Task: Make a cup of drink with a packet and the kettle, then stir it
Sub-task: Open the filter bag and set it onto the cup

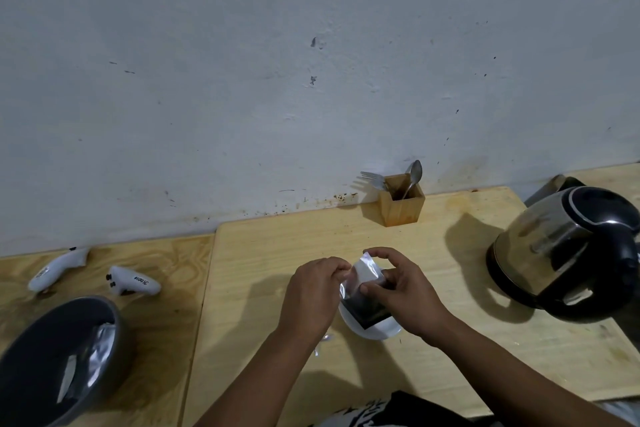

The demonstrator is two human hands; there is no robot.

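A silver and black packet [363, 284] is held above a white cup [381, 331] in the middle of the pale wooden board. My left hand [313, 291] pinches the packet's top left corner. My right hand [398, 284] grips its right side and upper edge. The cup is mostly hidden by the packet and my hands. A steel and black kettle [561, 250] stands on the right of the board. A spoon [412, 177] leans in a wooden holder [401, 206] by the wall.
A dark round bin [52, 364] with foil wrappers inside sits at the lower left. Two white controllers [55, 269] [133, 281] lie on the left table. A fork [374, 179] is also in the holder. A small foil scrap [323, 340] lies beside the cup.
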